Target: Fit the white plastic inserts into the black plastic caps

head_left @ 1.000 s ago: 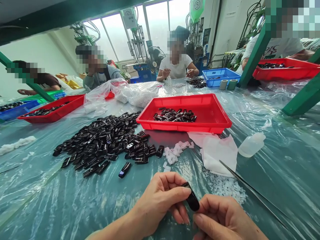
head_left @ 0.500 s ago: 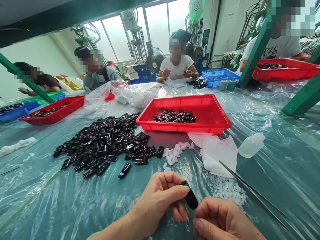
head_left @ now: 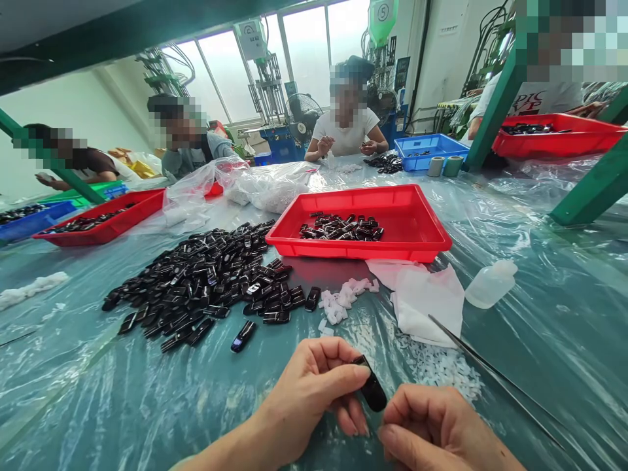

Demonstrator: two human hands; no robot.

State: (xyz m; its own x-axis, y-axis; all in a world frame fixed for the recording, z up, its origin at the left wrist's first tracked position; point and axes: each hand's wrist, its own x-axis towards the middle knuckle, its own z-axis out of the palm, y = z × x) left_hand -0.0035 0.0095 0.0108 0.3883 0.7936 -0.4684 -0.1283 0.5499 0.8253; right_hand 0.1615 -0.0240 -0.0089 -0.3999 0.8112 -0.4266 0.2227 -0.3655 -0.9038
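In the lower middle, my left hand (head_left: pixel 314 392) pinches a small glossy black plastic piece (head_left: pixel 373 392) with a rounded lower end, between thumb and fingers. My right hand (head_left: pixel 432 425) is closed beside that rounded end, thumb and forefinger pressed together; whatever lies between them is hidden or too small to make out. A large heap of similar black pieces (head_left: pixel 196 281) lies to the left, with a single black piece (head_left: pixel 243 336) apart from it. Beyond my hands is a little pile of white pieces (head_left: pixel 338 302).
A red tray (head_left: pixel 417 247) with black pieces stands behind. On the right lie a white cloth (head_left: pixel 432 301), a translucent bottle (head_left: pixel 490 284), tweezers (head_left: pixel 490 374) and scattered white bits (head_left: pixel 446 369). Green posts (head_left: pixel 495 111) rise at the right. Several people work across the plastic-covered table (head_left: pixel 122 405).
The view has shifted very slightly. Both hands keep almost the same pose, with the black piece still in my left hand.
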